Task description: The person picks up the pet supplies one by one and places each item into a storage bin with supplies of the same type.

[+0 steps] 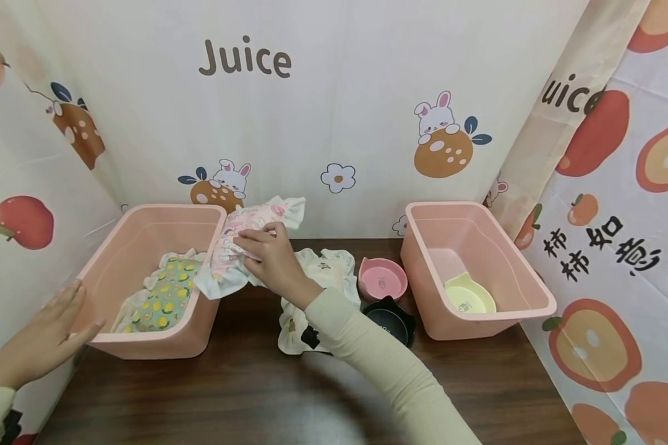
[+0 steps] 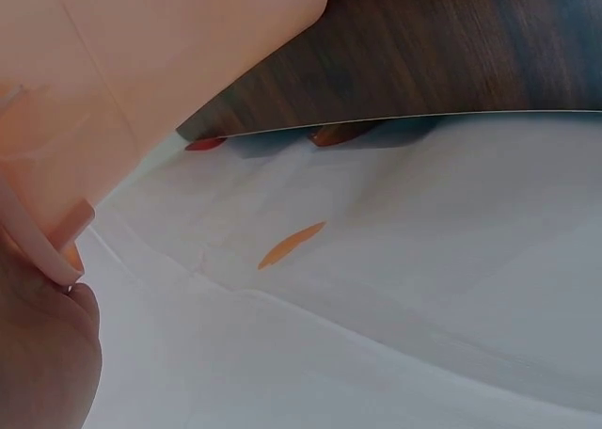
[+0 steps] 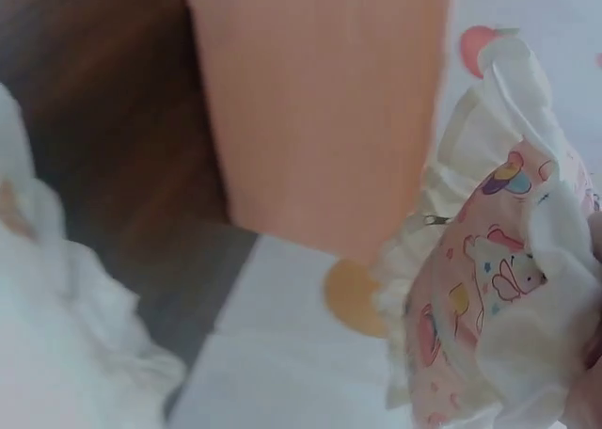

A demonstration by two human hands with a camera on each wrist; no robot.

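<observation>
My right hand (image 1: 275,259) grips a small pink ruffled pillow (image 1: 222,250) with a cartoon print, tilted over the right rim of the left pink bin (image 1: 156,347). In the right wrist view the pillow's white frill (image 3: 527,344) shows beside the fingers at the right edge. My left hand (image 1: 50,330) rests at the bin's near left corner, fingers extended along the rim and thumb spread across the front edge. Inside this bin lies a green lemon-print pillow (image 1: 169,293). Under my right forearm, partly hidden, a white ruffled pillow (image 1: 339,272) lies on the table.
A second pink bin (image 1: 434,309) stands at the right, with a yellow cat-eared bowl (image 1: 470,296) inside. Between the bins sit a pink bowl (image 1: 382,279) and a black bowl (image 1: 389,319), the latter partly behind my sleeve. Printed curtains (image 1: 334,111) enclose the dark wooden table (image 1: 245,395).
</observation>
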